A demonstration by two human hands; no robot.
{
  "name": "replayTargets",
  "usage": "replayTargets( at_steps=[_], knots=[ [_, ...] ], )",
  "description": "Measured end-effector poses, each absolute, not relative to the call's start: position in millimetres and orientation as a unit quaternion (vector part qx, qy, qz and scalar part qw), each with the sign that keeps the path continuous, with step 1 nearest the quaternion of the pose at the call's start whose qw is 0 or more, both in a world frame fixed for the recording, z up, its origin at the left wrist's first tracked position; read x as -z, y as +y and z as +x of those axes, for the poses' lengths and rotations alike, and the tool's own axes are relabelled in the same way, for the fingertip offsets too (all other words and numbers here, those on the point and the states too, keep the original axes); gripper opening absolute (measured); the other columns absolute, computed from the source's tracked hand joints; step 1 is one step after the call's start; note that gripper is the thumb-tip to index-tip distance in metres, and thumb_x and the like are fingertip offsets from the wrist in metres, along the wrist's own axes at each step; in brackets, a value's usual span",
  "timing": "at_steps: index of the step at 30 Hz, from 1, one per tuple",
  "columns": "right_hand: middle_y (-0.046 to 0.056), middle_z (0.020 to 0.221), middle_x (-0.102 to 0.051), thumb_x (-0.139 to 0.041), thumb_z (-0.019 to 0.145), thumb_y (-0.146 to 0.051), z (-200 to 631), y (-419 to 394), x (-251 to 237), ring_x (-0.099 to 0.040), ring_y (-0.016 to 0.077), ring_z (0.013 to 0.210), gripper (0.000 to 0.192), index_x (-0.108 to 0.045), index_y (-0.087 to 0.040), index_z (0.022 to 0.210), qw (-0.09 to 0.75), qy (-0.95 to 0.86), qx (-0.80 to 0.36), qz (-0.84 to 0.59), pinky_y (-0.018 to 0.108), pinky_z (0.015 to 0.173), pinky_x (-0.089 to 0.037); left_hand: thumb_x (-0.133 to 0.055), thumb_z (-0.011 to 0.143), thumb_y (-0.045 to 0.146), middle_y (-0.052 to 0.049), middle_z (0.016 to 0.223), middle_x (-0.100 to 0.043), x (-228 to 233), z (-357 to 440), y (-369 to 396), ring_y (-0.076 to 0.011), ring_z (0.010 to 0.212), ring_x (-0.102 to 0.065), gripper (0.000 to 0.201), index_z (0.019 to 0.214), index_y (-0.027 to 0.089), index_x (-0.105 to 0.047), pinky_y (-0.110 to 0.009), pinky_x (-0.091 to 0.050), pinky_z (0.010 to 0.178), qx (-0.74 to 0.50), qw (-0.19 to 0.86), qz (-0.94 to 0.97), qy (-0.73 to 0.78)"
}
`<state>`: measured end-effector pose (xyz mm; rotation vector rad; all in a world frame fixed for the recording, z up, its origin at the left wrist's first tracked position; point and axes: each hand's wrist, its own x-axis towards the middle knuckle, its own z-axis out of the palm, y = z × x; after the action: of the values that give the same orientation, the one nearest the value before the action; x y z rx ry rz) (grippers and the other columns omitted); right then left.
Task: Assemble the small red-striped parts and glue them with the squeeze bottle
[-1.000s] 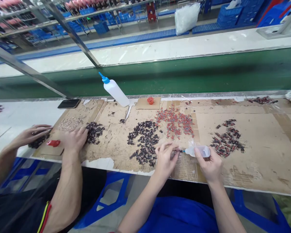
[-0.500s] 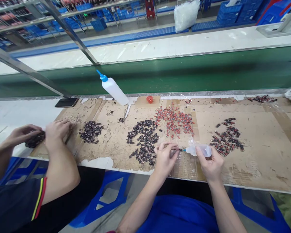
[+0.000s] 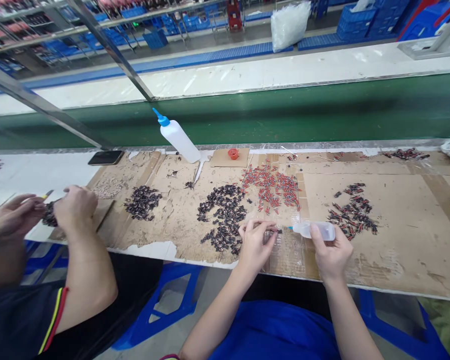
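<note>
Translucent plastic squeeze bottle (image 3: 318, 230) lies nearly level in my right hand (image 3: 332, 252), just right of frame centre above the cardboard-covered tabletop (image 3: 397, 250).

Its long axis runs left to right, with the blue nozzle pointing left at a small dark part (image 3: 273, 231) pinched in my left hand (image 3: 255, 242); tip and part are just apart. I see the right hand closed round the bottle's body and the left hand's fingertips shut on the part, which is too small for me to make out. Dark pieces (image 3: 223, 215) lie heaped just left of my left hand, red pieces (image 3: 273, 187) above it. At lower left a co-worker's hands (image 3: 75, 207) cover another dark pile, and their arms are cut off by the frame edge.
</note>
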<state>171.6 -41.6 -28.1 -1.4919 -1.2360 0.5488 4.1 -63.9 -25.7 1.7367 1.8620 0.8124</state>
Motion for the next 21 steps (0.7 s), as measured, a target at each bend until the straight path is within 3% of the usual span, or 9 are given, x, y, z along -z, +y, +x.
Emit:
replayTargets(
  at_steps=[4,9,16,21],
  knots=[
    [0.002,0.077,-0.064,-0.075,0.067,-0.046,170.8,-35.7,33.0,-0.063,0.0172,0.067,0.037,-0.054,-0.02,0.082,0.618,-0.435,-0.262,-0.6,0.031,0.063,-0.05,-0.066,0.081,0.019,-0.002,0.093,-0.076,21.3,-2.7,-59.7,-0.023,0.111,-0.057,0.021,0.101,0.026,-0.067,-0.042,-0.035,0.096,-0.288,0.241,0.649,0.662],
    [0.003,0.086,-0.064,-0.082,0.058,-0.041,169.5,-28.5,42.4,-0.066,0.0218,0.084,0.047,-0.045,-0.023,0.082,0.613,-0.457,-0.276,-0.582,0.042,0.082,-0.051,-0.061,0.086,0.02,-0.001,0.1,-0.074,10.8,-16.6,-40.8,-0.0229,0.112,-0.055,0.013,0.091,0.028,-0.071,-0.043,-0.034,0.097,-0.299,0.2,0.633,0.686],
    [0.005,0.094,-0.064,-0.081,0.061,-0.037,165.1,-25.8,45.8,-0.067,0.0219,0.086,0.053,-0.045,-0.024,0.099,0.6,-0.475,-0.256,-0.591,0.043,0.082,-0.053,-0.063,0.085,0.019,-0.004,0.099,-0.07,17.7,-19.0,-16.4,-0.0284,0.113,-0.047,0.012,0.081,0.026,-0.072,-0.047,-0.034,0.093,-0.228,0.153,0.647,0.711],
    [0.013,0.113,-0.061,-0.081,0.063,-0.029,167.4,-37.0,39.9,-0.061,0.0274,0.107,0.061,-0.044,-0.021,0.112,0.622,-0.531,-0.109,-0.565,0.041,0.08,-0.053,-0.059,0.087,0.019,-0.007,0.107,-0.064,21.6,-19.0,-12.5,-0.0291,0.115,-0.043,0.013,0.081,0.025,-0.068,-0.046,-0.034,0.091,-0.213,0.152,0.665,0.7]
  ],
)
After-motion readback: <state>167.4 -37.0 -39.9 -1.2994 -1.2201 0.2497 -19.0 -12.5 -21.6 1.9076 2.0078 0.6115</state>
